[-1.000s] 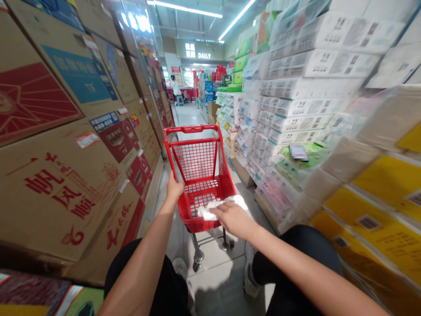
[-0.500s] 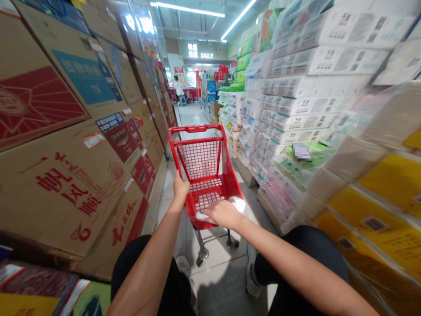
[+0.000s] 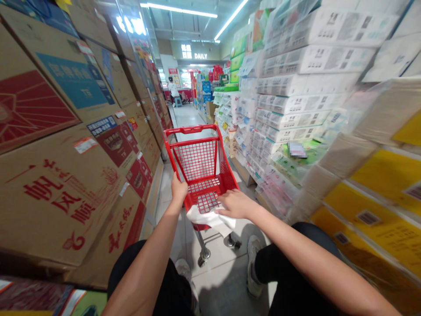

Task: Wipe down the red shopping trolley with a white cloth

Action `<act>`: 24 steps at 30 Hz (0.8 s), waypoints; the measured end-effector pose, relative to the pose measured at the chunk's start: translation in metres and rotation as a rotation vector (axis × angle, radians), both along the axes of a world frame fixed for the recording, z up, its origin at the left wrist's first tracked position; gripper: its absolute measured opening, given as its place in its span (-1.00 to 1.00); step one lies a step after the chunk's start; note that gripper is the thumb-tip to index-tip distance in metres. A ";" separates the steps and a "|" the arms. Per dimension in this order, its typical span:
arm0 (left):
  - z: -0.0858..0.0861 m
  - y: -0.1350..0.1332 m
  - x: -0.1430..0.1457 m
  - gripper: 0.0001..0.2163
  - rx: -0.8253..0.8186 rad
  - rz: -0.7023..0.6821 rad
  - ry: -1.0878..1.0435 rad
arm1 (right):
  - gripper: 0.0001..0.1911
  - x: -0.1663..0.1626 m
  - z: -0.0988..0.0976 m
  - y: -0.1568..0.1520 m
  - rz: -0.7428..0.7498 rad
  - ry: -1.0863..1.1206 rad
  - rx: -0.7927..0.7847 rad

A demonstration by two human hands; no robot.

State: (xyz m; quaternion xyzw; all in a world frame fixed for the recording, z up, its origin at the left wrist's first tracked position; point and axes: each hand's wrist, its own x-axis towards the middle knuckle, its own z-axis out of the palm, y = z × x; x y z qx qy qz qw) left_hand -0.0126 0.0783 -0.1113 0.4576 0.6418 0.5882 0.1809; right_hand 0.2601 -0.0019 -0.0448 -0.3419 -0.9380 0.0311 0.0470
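In front of me stands a small red shopping cart (image 3: 194, 158) with a mesh basket. My left hand (image 3: 179, 189) is wrapped round the cart's left side rim. A white cloth (image 3: 210, 218) is draped over the basket's near edge and hangs down outside it. My right hand (image 3: 236, 204) is at the right part of that edge, fingers curled and pressing on the cloth. Its fingertips point into the basket and are partly hidden.
Stacked cardboard boxes (image 3: 66, 193) line the left side. On the right rise wrapped white paper packs (image 3: 289, 105) and yellow packs (image 3: 368, 188). A person (image 3: 173, 89) sits on a stool far down the tiled aisle (image 3: 189, 115). My knees flank the cart.
My right hand has moved right and slightly up along the near edge. The cloth, bunched under it before, now lies spread across that edge. My left hand keeps its hold.
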 end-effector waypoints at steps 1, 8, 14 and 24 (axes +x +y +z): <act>0.000 0.000 0.001 -0.42 0.003 0.001 -0.002 | -0.47 0.012 0.000 0.003 0.004 -0.018 -0.015; 0.006 0.002 0.007 -0.42 -0.015 0.006 -0.013 | -0.58 0.053 -0.025 -0.011 -0.004 0.217 0.077; 0.038 -0.028 0.023 -0.35 0.017 0.198 0.296 | -0.58 0.061 -0.046 -0.032 -0.215 0.425 0.143; 0.036 -0.129 0.062 -0.92 -0.155 -0.733 0.669 | -0.59 0.051 -0.040 -0.022 -0.248 0.561 0.047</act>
